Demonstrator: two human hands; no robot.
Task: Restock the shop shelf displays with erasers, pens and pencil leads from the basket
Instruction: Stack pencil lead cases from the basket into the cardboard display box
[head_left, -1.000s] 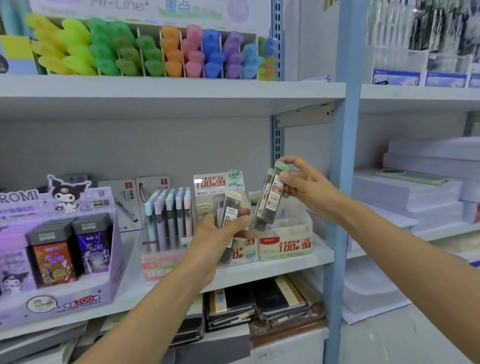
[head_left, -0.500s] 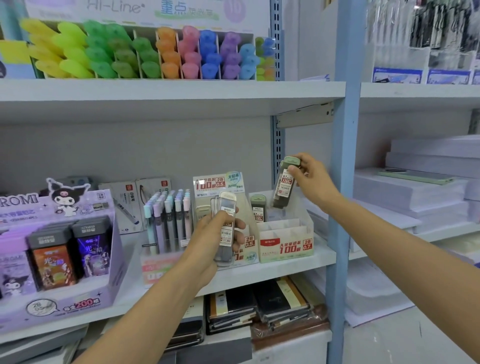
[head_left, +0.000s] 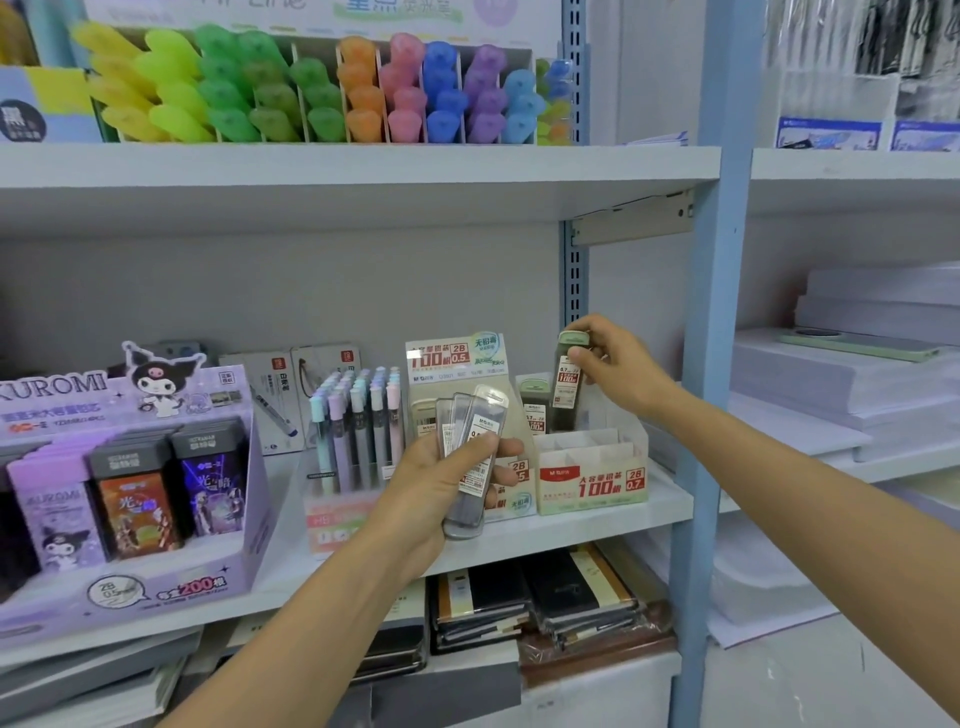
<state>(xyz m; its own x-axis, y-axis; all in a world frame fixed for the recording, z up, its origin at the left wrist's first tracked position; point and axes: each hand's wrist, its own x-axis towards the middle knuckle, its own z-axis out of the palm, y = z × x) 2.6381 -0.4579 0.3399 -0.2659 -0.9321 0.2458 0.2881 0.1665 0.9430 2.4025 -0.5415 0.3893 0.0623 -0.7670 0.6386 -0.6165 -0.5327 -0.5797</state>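
A shop's white metal shelving fills the view, held by a pale blue upright post (head_left: 709, 364). On the middle white shelf board (head_left: 519, 540) stands a cream cardboard display box printed 100 and 0.7 (head_left: 592, 478), split into small compartments.

The right hand (head_left: 618, 364) grasps the green-capped dark lead case with a red-and-white label (head_left: 567, 387) by its top, fingers pinched on the cap. The case stands upright over the back row of that cream box, its lower end dipping behind the box's dividers. Just left of it in the same back row sits a second green-capped lead case (head_left: 534, 408).

Left of the cream box, in front of a beige display box marked 2B 0.5 (head_left: 457, 364), the left hand (head_left: 441, 493) is clenched around a fan of clear flat lead cases (head_left: 470, 457), tilted slightly right.

Further left of the cream box stands a clear tray of pastel mechanical pencils (head_left: 358, 431), and beyond it a purple Kuromi carton of lead boxes (head_left: 124, 483). On the shelf above are rows of coloured highlighters (head_left: 322, 93). Right of the post lie stacks of white paper (head_left: 857, 374).
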